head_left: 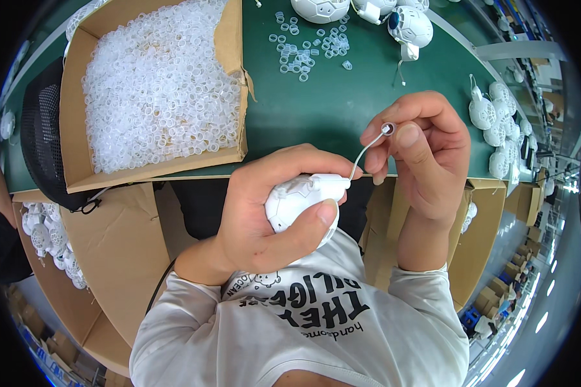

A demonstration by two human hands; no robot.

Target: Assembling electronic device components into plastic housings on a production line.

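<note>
My left hand [265, 206] is wrapped around a white ball-shaped plastic part [297, 200] with a patterned shell, held just above my lap at the table's near edge. A thin white cord [365, 153] runs from that part up to my right hand [426, 148]. My right thumb and fingers pinch the cord's end together with a small clear plastic ring [387, 129]. Both hands hover over the front edge of the green table [323, 109].
An open cardboard box [229, 45] full of clear rings stands at the left. Loose rings [306, 48] lie on the far table. White ball-shaped parts [410, 26] sit at the back and along the right edge [494, 126]. Cardboard boxes flank my lap.
</note>
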